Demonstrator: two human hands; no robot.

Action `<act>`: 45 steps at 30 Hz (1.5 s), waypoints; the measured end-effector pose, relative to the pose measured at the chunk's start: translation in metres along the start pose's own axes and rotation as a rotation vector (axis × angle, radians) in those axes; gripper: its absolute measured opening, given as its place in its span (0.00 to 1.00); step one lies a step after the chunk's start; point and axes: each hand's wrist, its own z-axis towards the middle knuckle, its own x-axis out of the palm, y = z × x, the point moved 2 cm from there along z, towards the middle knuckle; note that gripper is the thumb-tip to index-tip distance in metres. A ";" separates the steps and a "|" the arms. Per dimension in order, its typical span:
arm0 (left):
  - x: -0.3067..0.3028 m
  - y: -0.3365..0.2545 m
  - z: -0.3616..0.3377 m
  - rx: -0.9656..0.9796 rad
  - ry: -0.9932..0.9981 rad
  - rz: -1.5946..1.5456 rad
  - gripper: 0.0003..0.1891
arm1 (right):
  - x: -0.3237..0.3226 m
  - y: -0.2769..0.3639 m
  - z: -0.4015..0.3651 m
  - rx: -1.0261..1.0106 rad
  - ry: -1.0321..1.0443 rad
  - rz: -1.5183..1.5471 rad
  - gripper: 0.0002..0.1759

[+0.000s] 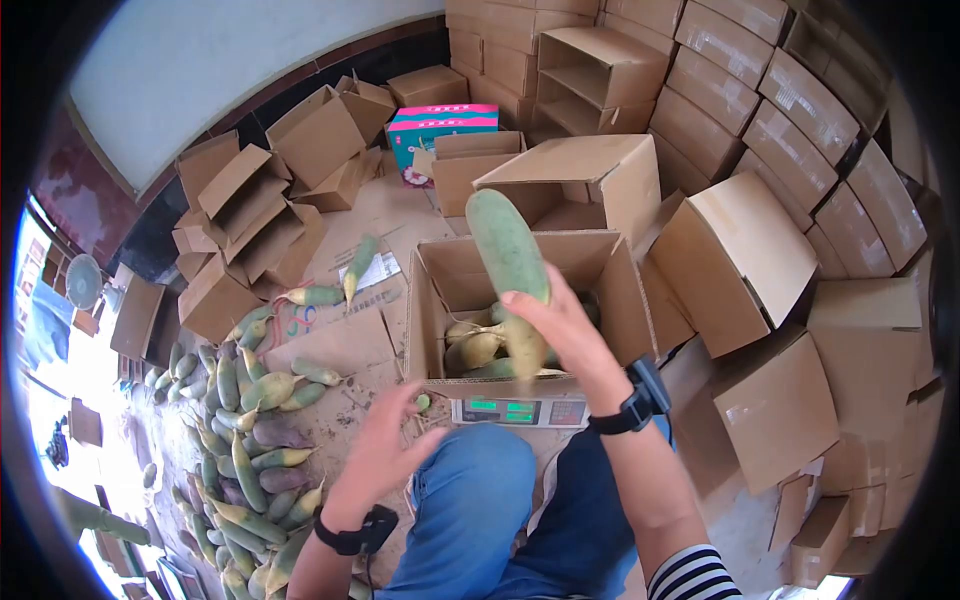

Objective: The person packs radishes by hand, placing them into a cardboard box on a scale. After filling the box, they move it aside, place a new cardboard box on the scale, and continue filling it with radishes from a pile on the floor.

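My right hand (555, 325) grips a large green radish (507, 245) near its lower part, its pale tip pointing down. The radish is tilted over an open cardboard box (432, 300). Several radishes (475, 350) lie in the bottom of that box. Below the box's near side shows a scale (520, 411) with lit green displays. My left hand (388, 445) is empty, a little blurred, with its fingers apart, left of my knee and near the box's lower left corner.
Many green and purplish radishes (245, 470) are piled on the floor at the left. Open cartons (255, 200) lie at the back left, beside a teal and pink box (440, 130). Stacked cartons (800, 130) and opened ones (780, 400) stand at the right. A fan (84, 281) is far left.
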 end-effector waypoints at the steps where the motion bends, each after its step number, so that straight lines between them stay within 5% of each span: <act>1: -0.001 0.020 -0.016 -0.125 -0.010 -0.042 0.30 | -0.011 0.005 0.000 -0.114 -0.093 -0.382 0.42; 2: -0.003 0.038 -0.032 -0.225 0.003 -0.083 0.28 | -0.019 0.011 -0.001 -0.229 -0.186 -0.767 0.45; 3: -0.004 0.056 -0.050 -0.326 0.014 -0.126 0.26 | -0.026 0.014 -0.003 -0.228 -0.184 -0.767 0.45; 6: 0.006 0.114 -0.116 -0.506 -0.010 -0.217 0.23 | -0.026 0.019 -0.003 -0.069 -0.049 -1.409 0.42; 11: 0.023 0.166 -0.188 -0.703 0.024 -0.199 0.21 | -0.018 -0.021 0.024 -0.108 0.057 -1.697 0.38; 14: 0.018 0.168 -0.192 -0.693 -0.003 -0.131 0.22 | -0.022 -0.043 0.037 -0.506 0.046 -1.634 0.29; 17: 0.021 0.192 -0.208 -0.704 -0.075 -0.149 0.20 | -0.036 -0.057 0.043 -0.276 0.064 -1.879 0.22; 21: 0.035 0.248 -0.262 -0.730 -0.062 -0.063 0.17 | -0.034 -0.052 0.029 0.055 0.144 -1.820 0.18; 23: 0.039 0.270 -0.292 -0.832 -0.034 0.089 0.20 | -0.030 -0.041 0.020 -0.245 0.047 -1.762 0.15; 27: 0.045 0.296 -0.344 -0.903 -0.063 0.214 0.19 | -0.009 -0.014 -0.003 -0.310 -0.012 -1.448 0.17; 31: 0.049 0.300 -0.359 -0.963 0.224 0.315 0.17 | 0.009 0.001 -0.016 -0.492 -0.041 -1.094 0.15; 34: 0.053 0.299 -0.374 -1.024 0.204 0.297 0.18 | 0.045 0.011 -0.038 -0.454 -0.003 -0.918 0.15; 37: 0.056 0.295 -0.358 -0.902 0.203 0.281 0.19 | 0.072 0.028 -0.069 -0.567 0.154 -1.151 0.13; 45: 0.032 0.267 -0.293 -0.843 0.063 -0.112 0.20 | -0.022 0.062 -0.122 -0.367 -0.196 -1.260 0.12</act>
